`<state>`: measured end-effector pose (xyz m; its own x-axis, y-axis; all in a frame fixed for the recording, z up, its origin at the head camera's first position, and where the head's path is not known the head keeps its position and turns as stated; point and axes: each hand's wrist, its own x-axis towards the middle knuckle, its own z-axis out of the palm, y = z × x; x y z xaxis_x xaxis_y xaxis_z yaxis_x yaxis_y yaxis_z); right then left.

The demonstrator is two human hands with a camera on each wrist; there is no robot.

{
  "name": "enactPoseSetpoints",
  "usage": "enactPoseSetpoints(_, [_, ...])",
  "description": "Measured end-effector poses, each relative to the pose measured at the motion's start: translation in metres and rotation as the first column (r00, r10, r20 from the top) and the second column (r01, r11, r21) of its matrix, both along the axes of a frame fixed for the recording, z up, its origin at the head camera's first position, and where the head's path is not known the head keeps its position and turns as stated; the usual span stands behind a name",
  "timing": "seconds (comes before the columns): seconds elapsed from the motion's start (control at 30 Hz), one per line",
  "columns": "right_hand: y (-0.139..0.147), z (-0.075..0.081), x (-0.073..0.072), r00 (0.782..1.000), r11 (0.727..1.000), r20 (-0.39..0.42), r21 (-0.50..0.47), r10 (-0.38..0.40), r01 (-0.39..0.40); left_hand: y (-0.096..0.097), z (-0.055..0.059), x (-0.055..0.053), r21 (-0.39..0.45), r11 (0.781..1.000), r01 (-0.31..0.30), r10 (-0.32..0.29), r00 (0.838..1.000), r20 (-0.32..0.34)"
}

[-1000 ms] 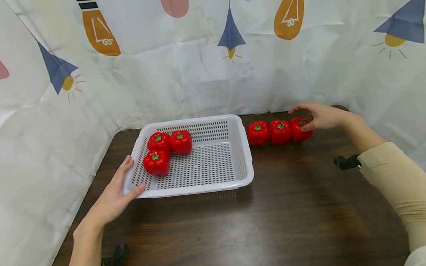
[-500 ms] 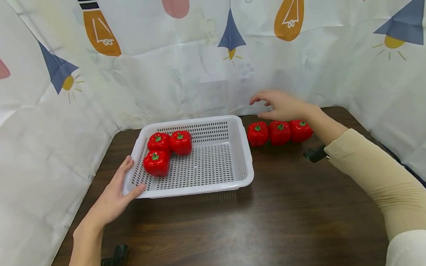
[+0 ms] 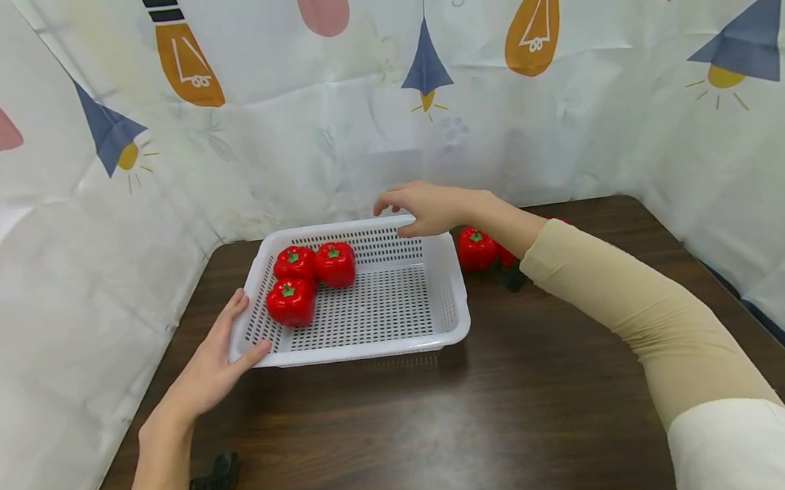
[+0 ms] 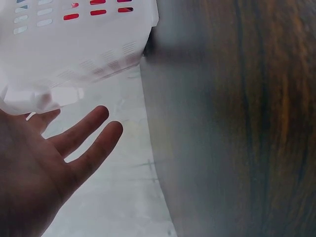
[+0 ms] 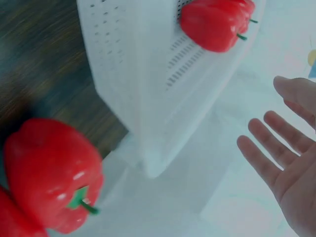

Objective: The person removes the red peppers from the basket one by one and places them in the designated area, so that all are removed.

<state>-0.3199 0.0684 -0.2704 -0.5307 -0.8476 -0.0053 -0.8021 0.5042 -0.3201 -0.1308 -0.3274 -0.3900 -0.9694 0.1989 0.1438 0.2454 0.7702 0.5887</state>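
In the head view, a white perforated plastic basket [image 3: 371,346] holds three red bell peppers [image 3: 291,302] grouped at its left end. My left hand [image 3: 202,370] rests at the basket's near left corner, thumb on the rim; the left wrist view shows several of its fingers [image 4: 94,150] extended and apart beside the basket's outer wall. Above the far rim hovers my right hand [image 3: 430,207], holding nothing, its fingers loosely bent. The right wrist view also shows this hand [image 5: 291,158] apart from the basket. More red bell peppers [image 3: 476,249] sit right of the basket, partly hidden by my right forearm.
A dark wooden table [image 3: 389,437] carries everything. Behind it and along the sides hangs a white sheet [image 3: 334,152] printed with lamps and bulbs. A black wrist mount [image 3: 217,476] sticks out from my left wrist.
My right hand has swung left from the rightmost pepper in the row, over the others, to the basket's far rim. The left hand, basket and peppers stay essentially in place.
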Motion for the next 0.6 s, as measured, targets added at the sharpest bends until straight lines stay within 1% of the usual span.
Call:
enactPoseSetpoints(0.17, [-0.023,0.005,0.000,0.999,0.999,0.017,0.021,0.049,-0.049,0.000,-0.001,0.000,-0.007,1.000,-0.001,0.001,1.000,-0.005])
enactPoseSetpoints(0.33, [-0.042,0.007,-0.002,0.998,0.998,0.018,0.036,0.057,-0.058,0.000,0.001,0.000,0.006,1.000,0.004,-0.004,1.000,-0.001])
enactPoseSetpoints(0.6, [-0.067,-0.001,-0.004,0.998,0.997,0.029,0.050,0.062,-0.063,0.001,0.002,0.001,0.006,1.000,0.003,-0.003,1.000,0.015])
